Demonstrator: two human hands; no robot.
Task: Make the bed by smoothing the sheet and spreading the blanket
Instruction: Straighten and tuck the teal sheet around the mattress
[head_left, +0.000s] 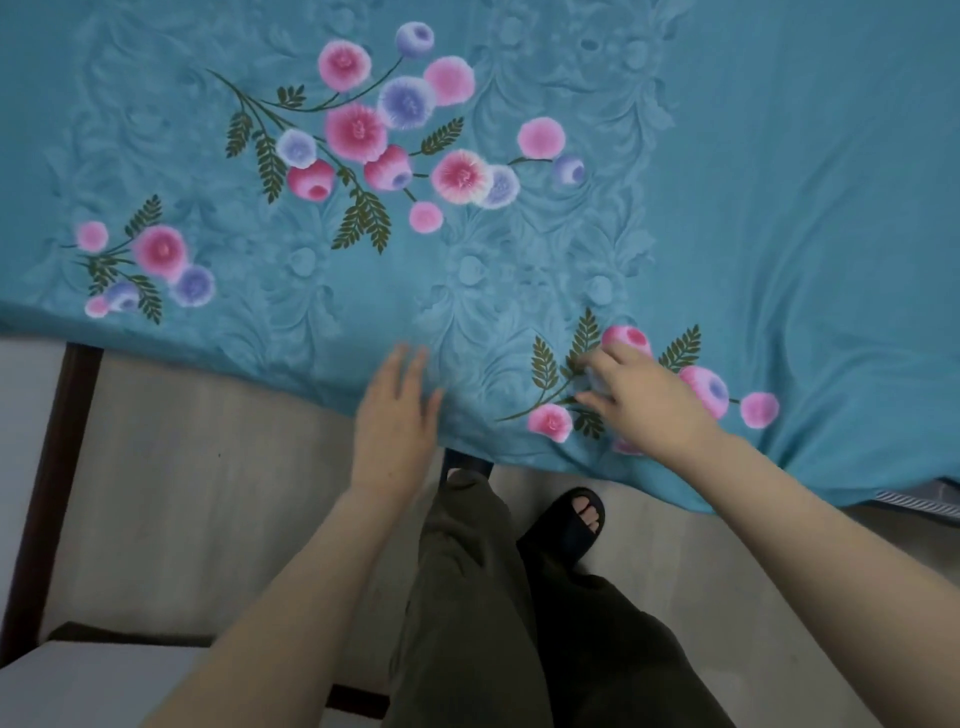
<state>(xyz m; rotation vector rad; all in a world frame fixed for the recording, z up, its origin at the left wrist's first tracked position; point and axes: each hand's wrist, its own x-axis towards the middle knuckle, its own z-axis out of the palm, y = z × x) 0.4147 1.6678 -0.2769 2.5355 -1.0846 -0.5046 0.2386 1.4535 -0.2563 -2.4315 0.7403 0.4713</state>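
A teal embossed bedcloth printed with pink and violet flowers (779, 208) covers the bed from the far edge to the near side, where its hem hangs over the pale floor (182, 467). It looks light, soft and limp, likely to ripple under a push, so it is best taken at the near hem, with creases gathering near the right corner. The left hand (397, 415), blurred, lies flat and released with straight fingers on the near edge. The right hand (644, 400) rests to its right, fingers bent onto a flower sprig; whether they pinch the cloth cannot be told.
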